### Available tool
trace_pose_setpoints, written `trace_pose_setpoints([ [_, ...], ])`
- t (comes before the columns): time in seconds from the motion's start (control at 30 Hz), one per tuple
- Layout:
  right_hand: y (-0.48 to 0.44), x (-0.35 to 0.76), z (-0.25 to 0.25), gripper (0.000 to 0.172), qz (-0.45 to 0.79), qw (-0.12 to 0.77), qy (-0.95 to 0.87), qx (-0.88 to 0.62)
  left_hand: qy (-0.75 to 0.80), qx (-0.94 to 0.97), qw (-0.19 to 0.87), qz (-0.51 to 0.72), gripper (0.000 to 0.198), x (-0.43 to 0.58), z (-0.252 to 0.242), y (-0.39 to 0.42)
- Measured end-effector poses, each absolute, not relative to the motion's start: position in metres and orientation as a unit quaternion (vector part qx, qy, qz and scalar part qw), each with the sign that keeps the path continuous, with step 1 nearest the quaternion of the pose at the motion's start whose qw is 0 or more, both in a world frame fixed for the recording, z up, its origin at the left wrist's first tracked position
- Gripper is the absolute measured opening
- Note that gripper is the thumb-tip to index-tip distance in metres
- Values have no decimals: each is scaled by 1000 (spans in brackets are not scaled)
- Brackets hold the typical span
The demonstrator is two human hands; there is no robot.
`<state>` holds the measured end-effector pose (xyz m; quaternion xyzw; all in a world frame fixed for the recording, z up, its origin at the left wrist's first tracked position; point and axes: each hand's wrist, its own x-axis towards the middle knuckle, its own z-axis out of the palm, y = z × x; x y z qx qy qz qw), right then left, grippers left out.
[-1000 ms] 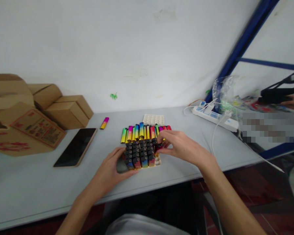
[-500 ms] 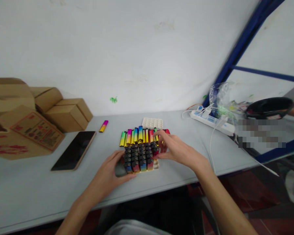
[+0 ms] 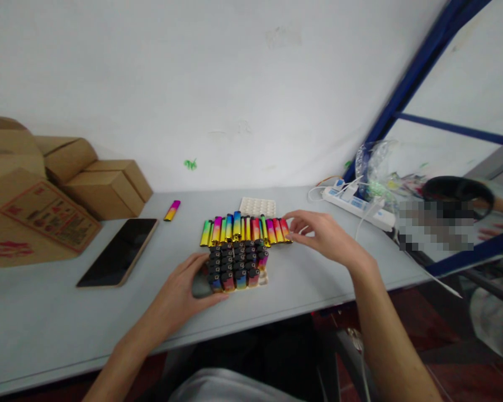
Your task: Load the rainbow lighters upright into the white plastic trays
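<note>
On the pale bench (image 3: 46,324), a block of upright lighters (image 3: 235,265) with black tops stands in a white tray (image 3: 263,280), whose near right corner shows an unfilled pocket. The left hand (image 3: 184,283) curves around the block's left side, thumb along the near edge; I cannot tell whether its grip grasps the block or merely rests against it. Just behind the block lies a row of shiny multicoloured lighters (image 3: 230,228). The right hand (image 3: 318,234) has its thumb and fingertips at the row's right end, by a red-and-yellow lighter (image 3: 284,229); whether that grip has closed on it, I cannot tell. A second white tray (image 3: 257,206) lies behind the row. To the left are a lone purple-and-yellow lighter (image 3: 172,211), a dark-screened phone (image 3: 118,252) and cardboard boxes (image 3: 100,192). A power strip (image 3: 360,209) lies right, with another person's blurred hand (image 3: 501,237) beyond.
</note>
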<state>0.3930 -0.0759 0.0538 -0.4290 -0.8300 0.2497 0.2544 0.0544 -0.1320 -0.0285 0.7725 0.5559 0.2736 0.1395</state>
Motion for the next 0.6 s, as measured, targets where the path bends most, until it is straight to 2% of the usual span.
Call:
trace_pose_setpoints([
  [0.03,-73,401,53,33,224,269,-819,-455,560,770,141,272,75,54,-29,-132],
  [0.1,-66,415,46,33,186,277,-805,-490,565,767,146,267,78,54,-30,-132],
  [0.27,-48,417,14,68,194,245,-832,-458,565,766,150,268,76,53,-30,-133],
  [0.33,-43,411,5,72,197,233,-845,-440,564,767,148,268,74,53,-29,-133],
  [0.5,-41,408,11,65,209,248,-848,-419,552,774,147,272,70,53,-28,-132],
  [0.6,-47,414,20,52,247,280,-821,-432,553,773,145,273,70,53,-28,-132],
])
